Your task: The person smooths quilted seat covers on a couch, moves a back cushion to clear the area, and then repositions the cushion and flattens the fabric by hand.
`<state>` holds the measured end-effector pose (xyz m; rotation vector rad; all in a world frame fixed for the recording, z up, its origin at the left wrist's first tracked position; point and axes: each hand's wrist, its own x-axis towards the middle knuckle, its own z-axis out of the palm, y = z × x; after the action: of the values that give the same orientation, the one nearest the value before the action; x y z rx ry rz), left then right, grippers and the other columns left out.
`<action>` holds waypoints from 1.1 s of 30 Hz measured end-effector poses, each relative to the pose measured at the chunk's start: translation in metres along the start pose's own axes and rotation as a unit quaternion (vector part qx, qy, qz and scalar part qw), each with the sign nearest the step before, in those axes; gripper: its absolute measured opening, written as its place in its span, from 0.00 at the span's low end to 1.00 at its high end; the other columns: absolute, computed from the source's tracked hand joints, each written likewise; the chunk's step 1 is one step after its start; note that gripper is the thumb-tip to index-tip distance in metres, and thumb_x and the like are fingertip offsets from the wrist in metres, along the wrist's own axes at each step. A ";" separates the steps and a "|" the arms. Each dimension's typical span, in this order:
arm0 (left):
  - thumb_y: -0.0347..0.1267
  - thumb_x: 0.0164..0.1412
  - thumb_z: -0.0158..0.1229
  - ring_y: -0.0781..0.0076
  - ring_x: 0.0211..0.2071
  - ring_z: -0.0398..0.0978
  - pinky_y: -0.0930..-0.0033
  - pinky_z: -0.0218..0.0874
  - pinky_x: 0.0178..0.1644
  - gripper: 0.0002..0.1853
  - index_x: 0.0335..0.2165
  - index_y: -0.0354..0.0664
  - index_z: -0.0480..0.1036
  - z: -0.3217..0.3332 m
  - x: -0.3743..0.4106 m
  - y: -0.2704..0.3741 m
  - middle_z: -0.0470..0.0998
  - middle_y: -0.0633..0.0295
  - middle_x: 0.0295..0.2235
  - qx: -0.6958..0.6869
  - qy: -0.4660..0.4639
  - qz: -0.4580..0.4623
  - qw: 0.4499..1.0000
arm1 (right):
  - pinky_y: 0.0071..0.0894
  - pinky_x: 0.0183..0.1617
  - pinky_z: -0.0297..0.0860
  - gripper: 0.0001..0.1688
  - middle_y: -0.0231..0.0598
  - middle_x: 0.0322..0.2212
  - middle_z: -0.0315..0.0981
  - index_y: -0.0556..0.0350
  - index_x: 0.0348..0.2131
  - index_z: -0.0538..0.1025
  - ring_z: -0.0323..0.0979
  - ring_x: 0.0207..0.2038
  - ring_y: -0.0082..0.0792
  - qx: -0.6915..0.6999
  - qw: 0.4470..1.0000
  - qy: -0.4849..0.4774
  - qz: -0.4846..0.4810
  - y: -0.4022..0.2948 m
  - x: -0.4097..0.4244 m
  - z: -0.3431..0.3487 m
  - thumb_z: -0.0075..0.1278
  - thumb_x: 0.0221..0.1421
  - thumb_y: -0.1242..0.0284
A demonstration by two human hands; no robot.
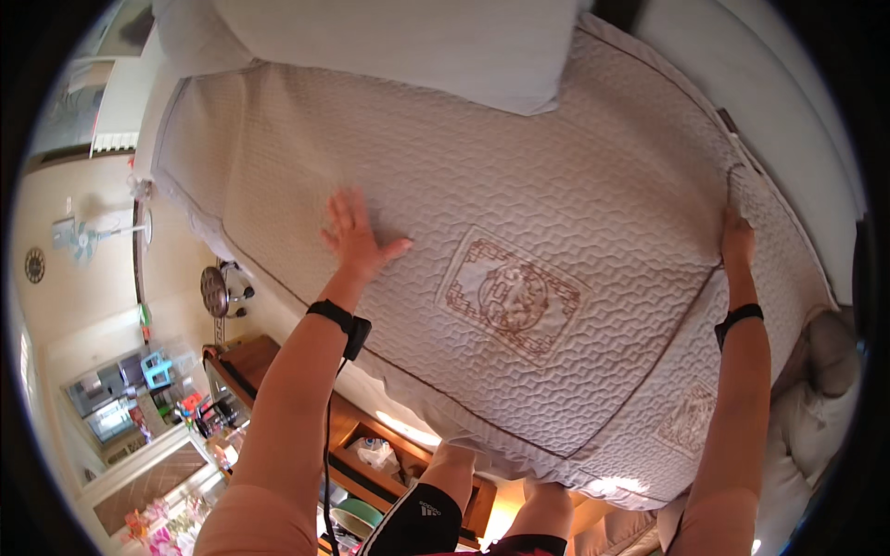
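Note:
A beige quilted sofa cover (417,181) with brown piping and a wavy stitched pattern spreads out in front of me. One embroidered brown panel (514,295) lies near its middle, and a second panel (688,417) shows at the lower right, partly behind my right forearm. My left hand (358,240) has its fingers spread over the left part of the cover; whether the palm presses on it is hard to tell. At the right side, my right hand (737,240) is closed on the cover along its piped seam, where the fabric bends.
A pale cushion-like block (417,42) overlaps the cover's far edge. Grey upholstery (772,118) borders it on the right. Below left stands a wooden table (348,431) with a plastic bag (375,453) in its open compartment. A round stool (215,292) and a fan (83,240) stand farther left.

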<state>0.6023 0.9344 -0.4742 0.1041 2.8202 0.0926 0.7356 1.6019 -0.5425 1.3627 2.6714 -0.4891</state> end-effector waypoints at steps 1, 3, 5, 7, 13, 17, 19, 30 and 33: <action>0.61 0.37 0.66 0.51 0.67 0.18 0.26 0.18 0.61 0.71 0.66 0.55 0.26 -0.004 -0.004 -0.004 0.23 0.53 0.67 0.020 -0.033 0.004 0.999 | 0.51 0.48 0.66 0.41 0.59 0.42 0.73 0.63 0.46 0.74 0.71 0.46 0.56 -0.011 1.000 0.020 0.010 -0.017 -0.014 0.007 0.37 0.58 0.42; 0.61 0.37 0.66 0.51 0.67 0.18 0.25 0.19 0.60 0.71 0.66 0.55 0.26 -0.004 0.000 -0.004 0.22 0.54 0.67 0.038 -0.107 0.030 0.993 | 0.52 0.50 0.66 0.41 0.60 0.44 0.73 0.62 0.45 0.74 0.70 0.47 0.58 -0.042 0.998 0.038 0.033 -0.035 -0.029 0.009 0.34 0.59 0.42; 0.61 0.37 0.67 0.52 0.67 0.16 0.25 0.16 0.60 0.73 0.65 0.57 0.23 -0.003 0.007 -0.003 0.19 0.56 0.67 0.047 -0.121 0.001 0.992 | 0.53 0.50 0.66 0.41 0.60 0.43 0.73 0.61 0.46 0.73 0.70 0.47 0.59 -0.070 0.996 0.029 0.053 -0.046 -0.030 0.004 0.32 0.60 0.41; 0.60 0.36 0.68 0.52 0.67 0.15 0.25 0.15 0.60 0.74 0.65 0.58 0.21 0.007 0.008 0.010 0.18 0.57 0.66 0.040 -0.133 -0.002 0.990 | 0.54 0.49 0.66 0.41 0.61 0.42 0.73 0.60 0.45 0.73 0.71 0.46 0.60 -0.099 0.993 0.042 0.042 -0.029 -0.026 -0.006 0.32 0.60 0.41; 0.58 0.37 0.69 0.52 0.67 0.16 0.24 0.15 0.60 0.73 0.65 0.56 0.23 0.005 0.008 0.007 0.20 0.56 0.67 0.036 -0.124 -0.001 0.992 | 0.57 0.46 0.67 0.44 0.63 0.38 0.74 0.61 0.46 0.69 0.71 0.43 0.64 -0.084 0.994 0.002 0.064 -0.007 -0.150 0.005 0.38 0.55 0.37; 0.56 0.38 0.68 0.50 0.68 0.22 0.23 0.20 0.59 0.69 0.66 0.51 0.29 0.014 -0.005 -0.021 0.26 0.54 0.67 0.008 -0.022 0.033 0.999 | 0.47 0.36 0.70 0.39 0.52 0.23 0.75 0.62 0.30 0.73 0.74 0.28 0.55 0.029 0.989 -0.147 0.015 0.030 -0.264 -0.001 0.54 0.45 0.39; 0.56 0.37 0.68 0.49 0.68 0.26 0.22 0.23 0.59 0.68 0.66 0.47 0.33 0.031 -0.023 0.001 0.30 0.52 0.67 -0.016 0.017 0.050 0.998 | 0.38 0.20 0.66 0.31 0.40 0.13 0.68 0.60 0.22 0.71 0.69 0.17 0.34 0.037 0.990 -0.128 -0.043 0.055 -0.275 -0.001 0.64 0.43 0.49; 0.59 0.26 0.72 0.31 0.65 0.29 0.22 0.19 0.58 0.75 0.65 0.41 0.37 0.089 -0.265 0.204 0.34 0.34 0.64 -0.087 -0.082 0.267 0.956 | 0.27 0.11 0.61 0.28 0.36 0.09 0.65 0.57 0.14 0.67 0.62 0.09 0.26 0.296 0.875 -0.335 0.186 0.050 -0.241 -0.024 0.66 0.44 0.58; 0.58 0.29 0.72 0.33 0.65 0.27 0.21 0.19 0.58 0.72 0.65 0.45 0.38 0.081 -0.228 0.280 0.34 0.38 0.65 -0.097 -0.087 0.355 0.926 | 0.27 0.11 0.61 0.29 0.36 0.09 0.65 0.57 0.13 0.66 0.62 0.09 0.26 0.311 0.863 -0.350 0.191 0.055 -0.239 -0.022 0.66 0.45 0.58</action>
<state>0.8609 1.1989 -0.4593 1.0248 2.4361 0.4935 0.9230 1.4558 -0.4786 1.4055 1.6498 -1.5272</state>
